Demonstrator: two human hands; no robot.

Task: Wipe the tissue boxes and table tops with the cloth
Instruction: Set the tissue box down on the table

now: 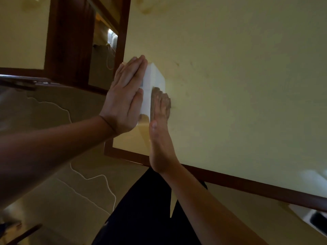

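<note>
White tissue box (pixel 153 80) — half-hidden between flat left hand (pixel 124 96), right hand (pixel 160 121), brown cloth (pixel 163 99).

Both forearms are bare, with no sleeve showing as far as the frame edge. The left hand (pixel 123 101) and right hand (pixel 160 131) wear no gloves, rings or watch. Well below the fingers (pixel 134 68), dark, plain trousers (pixel 141 209) cover the legs.

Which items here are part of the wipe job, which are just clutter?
In the job:
white tissue box
brown cloth under the right hand
left hand flat on the box
yellow table top

Lying about:
white object below the table edge, too blurred to name
</note>
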